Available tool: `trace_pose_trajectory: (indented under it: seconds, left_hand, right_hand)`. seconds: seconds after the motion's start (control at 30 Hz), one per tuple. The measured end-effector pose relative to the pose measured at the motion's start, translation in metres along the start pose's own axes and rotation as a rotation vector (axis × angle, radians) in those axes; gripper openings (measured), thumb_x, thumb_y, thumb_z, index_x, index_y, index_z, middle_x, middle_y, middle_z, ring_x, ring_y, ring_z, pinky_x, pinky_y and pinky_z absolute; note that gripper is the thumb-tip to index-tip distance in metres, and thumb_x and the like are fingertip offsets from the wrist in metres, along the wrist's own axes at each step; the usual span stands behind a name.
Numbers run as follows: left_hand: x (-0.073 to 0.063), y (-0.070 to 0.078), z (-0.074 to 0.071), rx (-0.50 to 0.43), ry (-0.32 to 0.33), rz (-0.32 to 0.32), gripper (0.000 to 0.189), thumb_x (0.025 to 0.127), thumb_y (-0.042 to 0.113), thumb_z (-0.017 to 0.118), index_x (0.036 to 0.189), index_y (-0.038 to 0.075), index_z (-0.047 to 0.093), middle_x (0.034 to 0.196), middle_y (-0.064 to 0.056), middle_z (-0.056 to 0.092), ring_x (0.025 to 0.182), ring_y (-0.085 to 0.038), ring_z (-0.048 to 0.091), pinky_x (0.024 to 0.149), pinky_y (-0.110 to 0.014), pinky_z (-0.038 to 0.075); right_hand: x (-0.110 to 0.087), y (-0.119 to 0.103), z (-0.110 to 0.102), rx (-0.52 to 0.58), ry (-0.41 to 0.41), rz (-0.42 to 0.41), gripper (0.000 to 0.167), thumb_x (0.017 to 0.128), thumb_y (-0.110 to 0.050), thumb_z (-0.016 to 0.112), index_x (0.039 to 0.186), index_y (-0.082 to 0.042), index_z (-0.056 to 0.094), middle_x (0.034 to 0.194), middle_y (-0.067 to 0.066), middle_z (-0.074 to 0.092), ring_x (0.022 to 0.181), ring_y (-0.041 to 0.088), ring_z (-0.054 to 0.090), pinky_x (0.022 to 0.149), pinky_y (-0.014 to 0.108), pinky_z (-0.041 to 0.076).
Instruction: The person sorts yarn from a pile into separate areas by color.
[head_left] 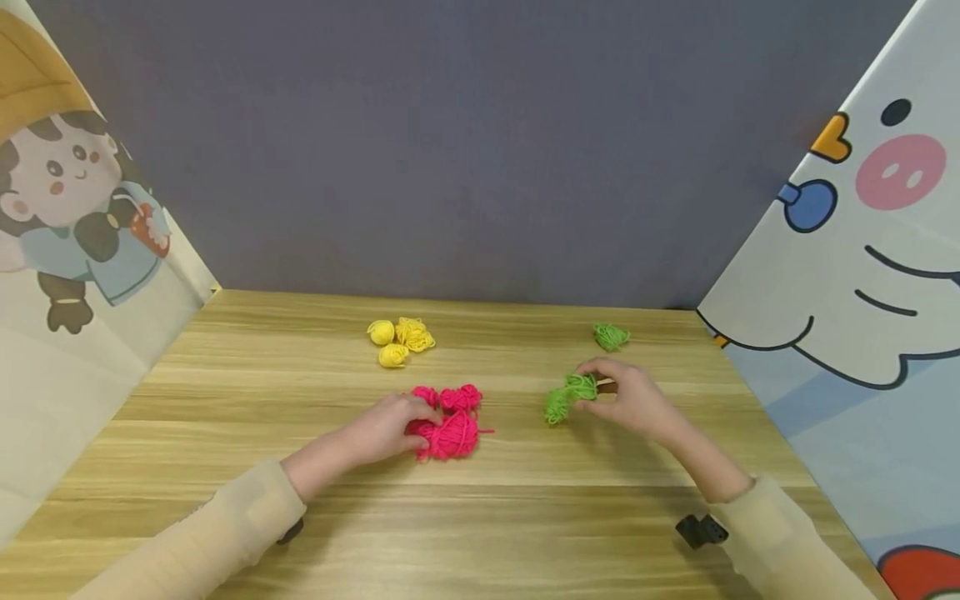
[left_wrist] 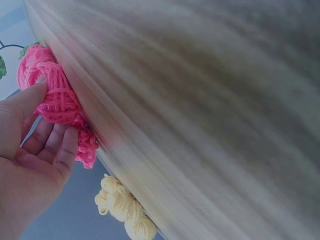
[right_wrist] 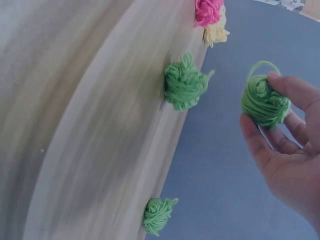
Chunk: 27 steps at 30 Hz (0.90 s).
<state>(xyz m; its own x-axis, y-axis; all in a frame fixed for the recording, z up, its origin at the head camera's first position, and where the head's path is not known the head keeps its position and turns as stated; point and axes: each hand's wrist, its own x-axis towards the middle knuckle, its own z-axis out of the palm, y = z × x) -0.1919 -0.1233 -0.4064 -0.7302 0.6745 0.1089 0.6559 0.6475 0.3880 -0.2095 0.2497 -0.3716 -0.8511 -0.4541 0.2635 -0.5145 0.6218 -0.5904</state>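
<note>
My left hand (head_left: 390,427) holds a large pink yarn ball (head_left: 456,435) on the wooden table, thumb on one side and fingers round the other, as the left wrist view shows. Smaller pink yarn balls (head_left: 461,397) lie just behind it. My right hand (head_left: 626,400) pinches a green yarn ball (right_wrist: 265,102) between thumb and fingers, raised off the table, with a loop of strand sticking out. A second green yarn ball (right_wrist: 184,84) sits on the table close by. Farther back on the right lies a third green yarn ball (head_left: 611,337).
Three yellow yarn balls (head_left: 393,356) are grouped at the back left of the wooden table (head_left: 480,533). A grey panel (head_left: 465,150) rises behind it. Printed cartoon panels stand on the left (head_left: 45,375) and right (head_left: 840,283).
</note>
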Motion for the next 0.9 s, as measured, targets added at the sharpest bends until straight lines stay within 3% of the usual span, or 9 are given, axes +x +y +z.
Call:
trace_pose_trajectory:
  seconds: [0.27, 0.9]
  left_hand:
    - [0.000, 0.000, 0.001, 0.008, 0.005, 0.002, 0.030, 0.078, 0.015, 0.077, 0.107, 0.009, 0.071, 0.106, -0.003, 0.070, 0.100, -0.018, 0.063, 0.089, -0.036, 0.051]
    - [0.000, 0.000, 0.001, 0.001, -0.006, -0.011, 0.031, 0.078, 0.016, 0.077, 0.108, 0.010, 0.070, 0.107, -0.002, 0.070, 0.102, -0.018, 0.063, 0.091, -0.038, 0.050]
  right_hand:
    - [-0.006, -0.004, 0.007, 0.069, -0.038, -0.001, 0.036, 0.074, -0.009, 0.080, 0.106, -0.007, 0.062, 0.110, 0.011, 0.063, 0.094, 0.028, 0.064, 0.080, 0.032, 0.056]
    - [-0.019, -0.001, 0.036, 0.052, -0.121, 0.001, 0.039, 0.072, -0.012, 0.081, 0.107, -0.011, 0.063, 0.105, 0.004, 0.063, 0.091, 0.022, 0.062, 0.079, 0.033, 0.056]
